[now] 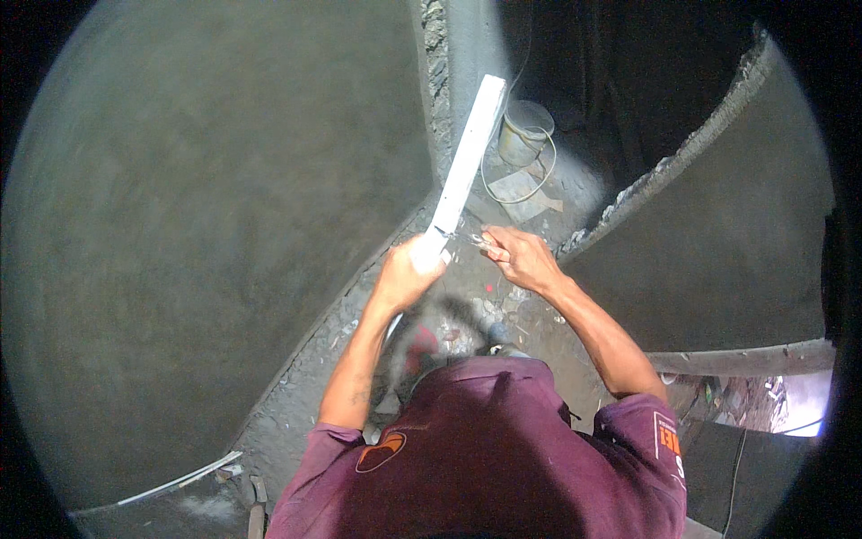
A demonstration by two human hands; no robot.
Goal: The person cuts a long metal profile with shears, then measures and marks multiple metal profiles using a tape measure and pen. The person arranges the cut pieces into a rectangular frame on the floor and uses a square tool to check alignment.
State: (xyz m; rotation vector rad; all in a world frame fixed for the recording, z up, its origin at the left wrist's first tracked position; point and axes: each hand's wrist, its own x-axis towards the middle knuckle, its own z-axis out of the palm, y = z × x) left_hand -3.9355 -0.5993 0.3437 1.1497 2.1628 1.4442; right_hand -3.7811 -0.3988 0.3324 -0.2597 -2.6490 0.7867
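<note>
My left hand [413, 268] is closed around the lower end of a long, straight white bar [470, 154]. The bar slants up and away to the right, its face brightly lit and marked with a few small dark spots. Just right of its gripped end, my right hand [521, 256] is pinched with thumb and fingers together. A small shiny piece [476, 239] sticks out of those fingertips toward the bar; its kind is too small to make out. Thin dark bits show beside the bar between the two hands.
A pale bucket [525, 133] stands beyond the bar, with a thin pale loop [555, 166] by it and a flat light board [521, 195] on the floor. Grey walls [224, 198] rise left and right with rough broken edges [664, 166]. Rubble [458, 328] litters the floor.
</note>
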